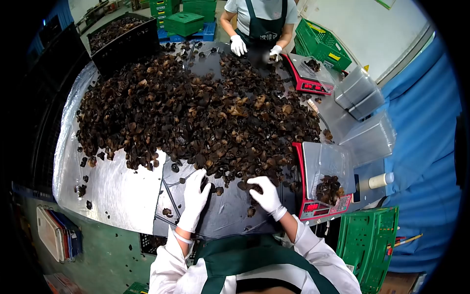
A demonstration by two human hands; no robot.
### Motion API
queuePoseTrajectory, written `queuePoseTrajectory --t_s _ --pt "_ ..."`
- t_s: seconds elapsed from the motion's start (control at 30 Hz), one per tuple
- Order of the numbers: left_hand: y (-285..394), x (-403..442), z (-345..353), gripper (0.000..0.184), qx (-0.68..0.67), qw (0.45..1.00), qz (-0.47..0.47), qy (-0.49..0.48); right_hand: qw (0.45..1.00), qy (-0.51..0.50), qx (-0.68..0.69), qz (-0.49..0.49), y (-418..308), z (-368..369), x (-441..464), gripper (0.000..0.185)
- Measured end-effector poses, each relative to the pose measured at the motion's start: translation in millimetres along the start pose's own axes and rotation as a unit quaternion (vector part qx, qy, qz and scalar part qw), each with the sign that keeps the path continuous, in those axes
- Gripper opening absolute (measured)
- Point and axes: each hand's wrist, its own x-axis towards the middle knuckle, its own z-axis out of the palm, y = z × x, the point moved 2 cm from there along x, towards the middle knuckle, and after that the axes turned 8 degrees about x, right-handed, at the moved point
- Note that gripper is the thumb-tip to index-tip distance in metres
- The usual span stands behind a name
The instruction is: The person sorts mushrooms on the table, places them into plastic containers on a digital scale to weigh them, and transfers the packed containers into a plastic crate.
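The pile (205, 112) sits close, maybe for easy reach; the left hand (195, 194) curves open, I can't tell if the right hand (266, 194) grips a bit (242, 185)

Right hand (267, 195) at dark heap (196, 112)

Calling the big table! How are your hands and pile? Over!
Dark brown, crinkled pieces: heaped wide. White-gloved left hand and right hand: at the heap's near edge. Nearer red, silver-topped scale: right side, not blocking.
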Motion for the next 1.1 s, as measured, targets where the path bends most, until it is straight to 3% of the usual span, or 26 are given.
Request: queuePoseTrajectory --t_s 0.17,0.23,0.3,0.33,0.43,0.5,0.6,0.7,0.9,1.03,1.1 --pt "2 54 26 0.056 0.042 0.998 0.01 0.038 0.998 0.061 -0.012 0.029 16 -23 65 0.046" --pt "7 73 37 0.057 0.069 0.997 0.02 0.03 0.997 0.012 -0.041 0.062 31 -23 86 0.06" --pt "22 84 41 0.057 0.105 0.993 0.035 0.03 0.981 -0.033 -0.17 0.089 40 -12 100 0.072" --pt "21 85 47 0.055 0.115 0.992 0.05 0.015 0.975 -0.029 -0.215 0.056 40 -3 101 0.081" --pt "20 79 57 0.044 0.107 0.992 0.062 0.006 0.977 -0.048 -0.206 0.023 40 14 88 0.064" --pt "17 68 54 0.039 0.102 0.991 0.088 0.008 0.979 -0.022 -0.197 -0.04 33 16 74 0.04" --pt "29 46 33 0.032 0.085 0.983 0.164 0.005 0.974 -0.051 -0.203 -0.082 24 22 46 0.027" --pt "34 13 24 0.033 0.079 0.974 0.205 -0.046 0.976 -0.095 -0.184 -0.064 20 28 14 0.025" --pt "27 -56 21 0.038 0.112 0.958 0.205 -0.164 0.988 -0.085 -0.11 -0.063 -4 13 -16 0.022" --pt "19 -72 7 0.037 0.102 0.965 0.169 -0.173 0.996 -0.041 -0.076 -0.003 -4 -10 -12 0.022" --pt "11 -73 2 0.037 0.078 0.983 0.12 -0.119 0.998 -0.011 -0.066 0.007 0 -19 0 0.025"
